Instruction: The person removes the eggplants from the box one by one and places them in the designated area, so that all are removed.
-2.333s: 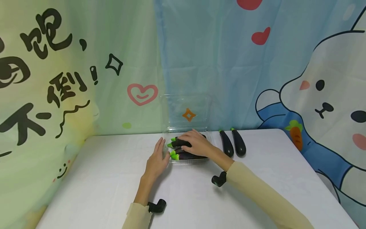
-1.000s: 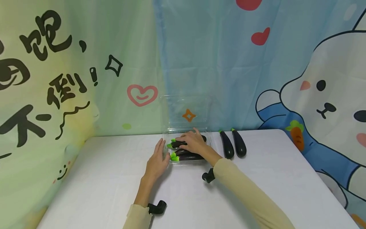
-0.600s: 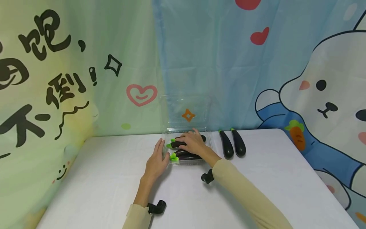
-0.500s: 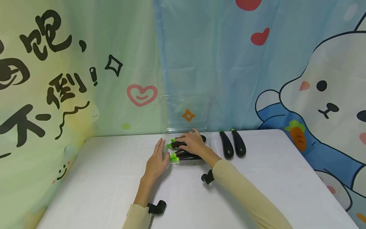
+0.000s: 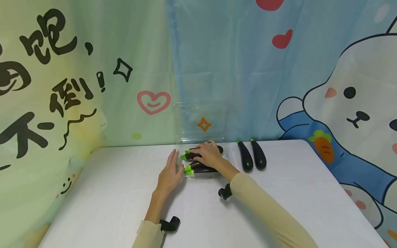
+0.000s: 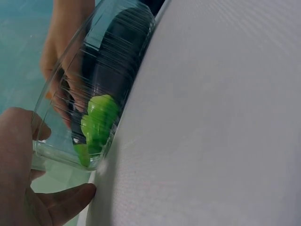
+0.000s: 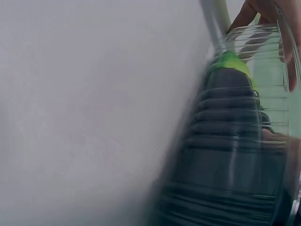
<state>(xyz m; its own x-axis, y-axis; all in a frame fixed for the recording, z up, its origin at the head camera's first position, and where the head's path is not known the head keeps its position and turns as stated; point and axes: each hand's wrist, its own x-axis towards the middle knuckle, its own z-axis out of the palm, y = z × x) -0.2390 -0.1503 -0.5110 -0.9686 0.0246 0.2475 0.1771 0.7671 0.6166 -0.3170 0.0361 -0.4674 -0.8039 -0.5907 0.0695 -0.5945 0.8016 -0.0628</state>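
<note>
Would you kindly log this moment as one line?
left hand: touching clear box's left end | right hand: holding eggplant inside box | lid: open | two loose eggplants: on table, right of box

Six visible eggplants [image 5: 245, 156], one clear box [image 5: 207, 175], two hands [image 5: 170, 176] [image 5: 210, 154], one table [image 5: 121, 193]

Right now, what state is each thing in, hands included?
Box: open, on the table
Lid: raised behind it
Boxed eggplants: lying, stems left
Loose eggplants: two, lying right of box
Left hand: fingers extended, at box's left end
Right hand: fingers curled over an eggplant
</note>
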